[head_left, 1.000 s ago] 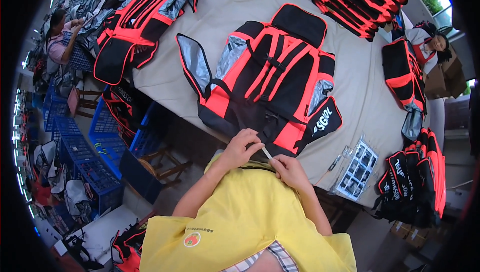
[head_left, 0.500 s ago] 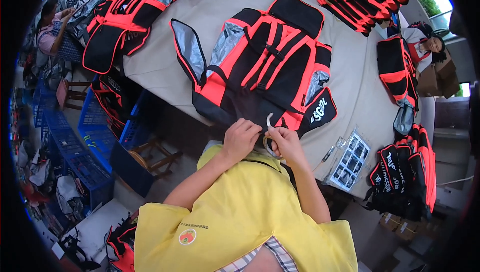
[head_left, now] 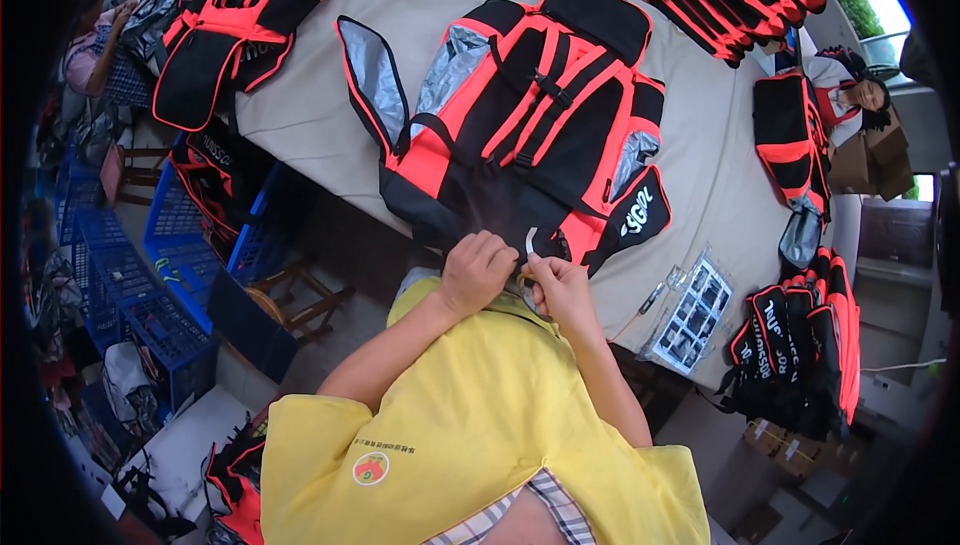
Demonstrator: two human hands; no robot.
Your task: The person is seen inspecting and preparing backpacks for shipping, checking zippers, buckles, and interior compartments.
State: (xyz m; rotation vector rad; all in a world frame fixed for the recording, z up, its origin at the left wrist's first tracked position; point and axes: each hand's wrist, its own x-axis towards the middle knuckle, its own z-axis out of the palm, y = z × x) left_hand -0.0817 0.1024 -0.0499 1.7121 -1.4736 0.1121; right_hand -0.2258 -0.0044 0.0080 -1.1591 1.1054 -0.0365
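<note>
Right hand (head_left: 560, 291), with strip (head_left: 530, 243), nearer left hand (head_left: 478, 273)

The loose yellow shirt (head_left: 470, 410) has short, wide sleeves (head_left: 305, 445), a round, white-edged red badge (head_left: 371, 469) beside small dark lettering (head_left: 384, 445), and a plaid collar (head_left: 562, 511). Left hand (head_left: 479, 272) and right hand (head_left: 560, 291) are bare.

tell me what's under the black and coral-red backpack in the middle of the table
The beige cloth-covered table shows around the upper edges of the black and coral-red fabric backpack. Whatever lies directly beneath is covered by the bag and cannot be seen.
</note>
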